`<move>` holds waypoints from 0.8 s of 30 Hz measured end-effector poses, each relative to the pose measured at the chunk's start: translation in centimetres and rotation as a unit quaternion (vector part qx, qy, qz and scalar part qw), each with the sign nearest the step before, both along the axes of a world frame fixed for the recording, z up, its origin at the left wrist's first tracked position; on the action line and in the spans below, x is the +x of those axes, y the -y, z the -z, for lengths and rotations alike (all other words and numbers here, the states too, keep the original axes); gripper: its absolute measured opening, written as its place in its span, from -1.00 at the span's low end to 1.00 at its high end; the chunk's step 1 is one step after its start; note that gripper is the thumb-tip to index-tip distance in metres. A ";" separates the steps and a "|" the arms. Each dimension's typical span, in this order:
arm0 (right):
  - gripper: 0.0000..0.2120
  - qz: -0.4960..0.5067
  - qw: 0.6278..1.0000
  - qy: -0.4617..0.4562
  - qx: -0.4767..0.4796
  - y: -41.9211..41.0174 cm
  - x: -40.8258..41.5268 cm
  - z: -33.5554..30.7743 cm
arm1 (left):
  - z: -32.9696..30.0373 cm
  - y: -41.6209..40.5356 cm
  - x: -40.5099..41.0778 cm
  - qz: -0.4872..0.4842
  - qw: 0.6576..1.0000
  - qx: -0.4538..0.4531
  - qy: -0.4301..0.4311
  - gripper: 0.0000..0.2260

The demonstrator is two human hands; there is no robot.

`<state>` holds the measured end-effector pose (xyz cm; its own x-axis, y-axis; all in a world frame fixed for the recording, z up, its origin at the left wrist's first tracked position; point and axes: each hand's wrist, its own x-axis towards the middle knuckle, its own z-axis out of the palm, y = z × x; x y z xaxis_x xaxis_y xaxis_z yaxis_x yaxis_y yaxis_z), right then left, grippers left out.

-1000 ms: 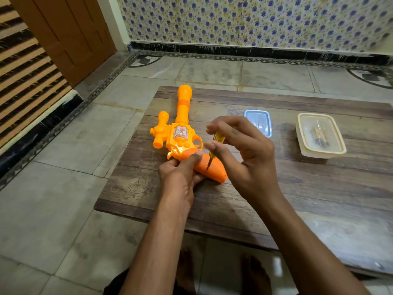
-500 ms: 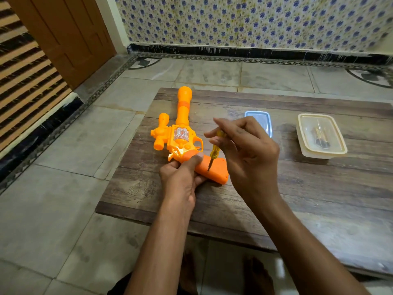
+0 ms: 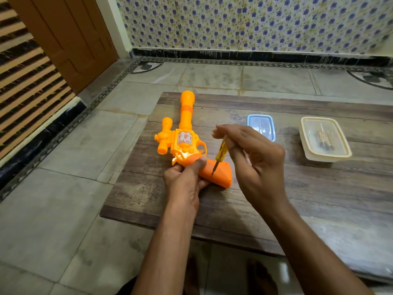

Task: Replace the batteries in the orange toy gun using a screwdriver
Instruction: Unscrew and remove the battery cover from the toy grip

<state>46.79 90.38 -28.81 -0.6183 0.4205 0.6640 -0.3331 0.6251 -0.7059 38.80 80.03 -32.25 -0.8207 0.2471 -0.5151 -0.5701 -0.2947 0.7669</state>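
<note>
The orange toy gun (image 3: 184, 139) lies flat on the low wooden table (image 3: 319, 205), barrel pointing away from me. My left hand (image 3: 185, 180) grips the gun at the top of its handle, thumb pressed on the orange grip. My right hand (image 3: 253, 165) pinches a small screwdriver (image 3: 221, 153) with a clear yellow handle between thumb and fingers. The screwdriver stands nearly upright with its tip on the gun's grip (image 3: 219, 174).
A blue-rimmed lid (image 3: 261, 126) lies on the table beyond my right hand. A cream plastic box (image 3: 325, 140) with small dark items inside stands at the right. Tiled floor surrounds the table; my feet show below its near edge.
My right hand's fingers have shifted around the screwdriver handle, as in a twist, while its tip stays on the grip. The left hand and the gun have stayed in place.
</note>
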 end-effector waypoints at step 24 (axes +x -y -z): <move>-0.84 0.025 0.999 -0.013 0.017 0.3 -0.3 0.2 | -0.5 0.0 0.1 0.003 1.000 0.006 0.001 -0.89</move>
